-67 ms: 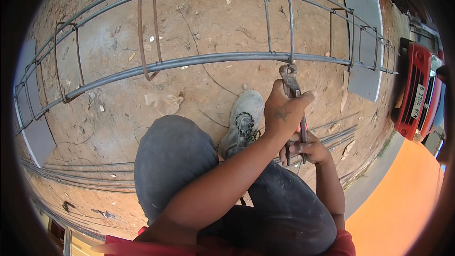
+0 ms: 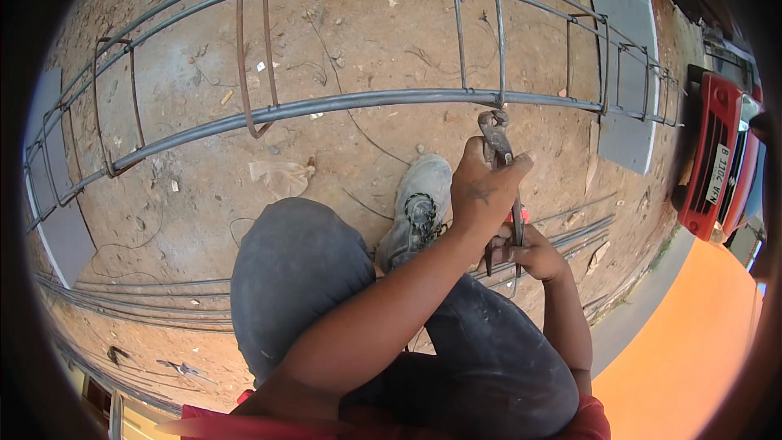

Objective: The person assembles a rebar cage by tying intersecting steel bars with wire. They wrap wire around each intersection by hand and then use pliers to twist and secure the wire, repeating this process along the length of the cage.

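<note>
My left hand (image 2: 485,194) is closed around the upper part of a pair of worn metal end-cutting pincers (image 2: 496,132), thumb pointing right. Lower down, the fingers of my right hand (image 2: 528,253) curl round the pincers' handles, whose ends stick out below. A small red patch shows beside the handles; what it belongs to is unclear. The pincers' jaws sit just under the near bar of a long rebar cage (image 2: 375,99), close to where a stirrup (image 2: 499,41) meets it. Any tie wire in the jaws is too small to make out.
Grey boards (image 2: 626,73) lie under the cage's right end and another grey board (image 2: 69,228) under its left. Loose rods (image 2: 138,297) lie on the dirt behind my knee. A red vehicle (image 2: 707,155) stands at right, near an orange surface (image 2: 692,342). My shoe (image 2: 422,200) is below the cage.
Both hands and the pincers have shifted very slightly to the left, the handles most visibly. The cage looks still.
</note>
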A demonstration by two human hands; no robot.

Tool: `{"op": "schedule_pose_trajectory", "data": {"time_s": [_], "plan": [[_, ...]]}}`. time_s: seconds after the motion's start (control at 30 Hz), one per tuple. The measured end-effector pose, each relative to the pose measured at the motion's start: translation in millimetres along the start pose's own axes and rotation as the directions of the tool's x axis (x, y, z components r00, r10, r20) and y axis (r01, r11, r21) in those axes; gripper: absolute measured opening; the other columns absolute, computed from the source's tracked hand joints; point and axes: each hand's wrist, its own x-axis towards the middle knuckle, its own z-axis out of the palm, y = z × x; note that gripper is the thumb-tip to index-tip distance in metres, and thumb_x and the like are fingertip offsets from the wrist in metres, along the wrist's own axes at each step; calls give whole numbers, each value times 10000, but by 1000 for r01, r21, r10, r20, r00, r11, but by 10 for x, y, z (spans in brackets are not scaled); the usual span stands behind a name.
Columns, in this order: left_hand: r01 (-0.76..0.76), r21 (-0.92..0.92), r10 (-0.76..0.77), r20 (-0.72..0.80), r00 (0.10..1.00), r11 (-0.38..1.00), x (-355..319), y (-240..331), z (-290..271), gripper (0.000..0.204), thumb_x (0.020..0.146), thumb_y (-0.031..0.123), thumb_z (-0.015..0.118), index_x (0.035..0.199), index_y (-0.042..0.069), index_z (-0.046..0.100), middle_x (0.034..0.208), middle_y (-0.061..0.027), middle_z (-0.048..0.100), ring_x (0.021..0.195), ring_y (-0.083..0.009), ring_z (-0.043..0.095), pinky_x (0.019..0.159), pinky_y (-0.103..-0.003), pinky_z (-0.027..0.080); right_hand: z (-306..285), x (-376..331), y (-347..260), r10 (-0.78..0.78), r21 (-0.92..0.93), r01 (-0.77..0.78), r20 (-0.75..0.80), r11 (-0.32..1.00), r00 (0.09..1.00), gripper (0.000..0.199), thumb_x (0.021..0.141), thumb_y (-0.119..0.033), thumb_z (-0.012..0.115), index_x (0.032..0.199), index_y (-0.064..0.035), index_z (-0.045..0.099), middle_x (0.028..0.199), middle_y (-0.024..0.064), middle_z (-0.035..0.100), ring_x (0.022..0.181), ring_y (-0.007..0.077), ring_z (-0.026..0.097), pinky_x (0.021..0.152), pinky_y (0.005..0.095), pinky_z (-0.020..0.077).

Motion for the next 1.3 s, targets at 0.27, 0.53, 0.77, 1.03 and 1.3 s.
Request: {"op": "schedule_pose_trajectory", "data": {"time_s": [0.27,0.53,0.77,1.03,1.3], "plan": [[-123,188,125,-2,992,974,118,-117,-95,374,850,374,735,967,27,654,793,-122,694,746,-244,669,689,-359,500,-239,-193,-48,-211,-306,56,-500,950,840,337,964,-268,620,1138,18,658,900,83,682,831,161,660,696,299,532],[-332,341,126,506,853,879,62,58,-170,504,641,377,885,955,52,663,849,-81,704,775,-205,685,733,-314,524,-532,-361,-117,-436,-318,299,-642,900,630,465,972,-428,583,1130,3,656,605,-51,426,503,40,316,470,205,233],[-275,672,264,122,957,687,114,71,-220,526,675,310,831,1099,63,643,1139,-121,643,1139,-283,540,957,-404,442,-506,-671,-9,-345,-396,-47,-848,917,403,391,961,-383,618,946,-1,699,577,-64,392,509,34,313,477,214,229],[-90,107,42,383,923,990,-78,416,-190,444,898,406,690,935,-36,665,865,-135,665,722,-182,634,660,-313,518,-293,-703,16,-438,-429,88,-879,899,190,329,959,-322,644,832,-19,663,584,-73,413,522,26,315,476,206,223],[120,222,-247,734,632,968,-143,844,-495,221,855,197,761,911,4,670,705,-39,633,605,-95,582,534,-220,451,-175,-640,-1,-519,-531,-50,-841,846,153,390,935,-368,667,799,-3,662,633,-26,510,575,56,413,538,218,322]]}}
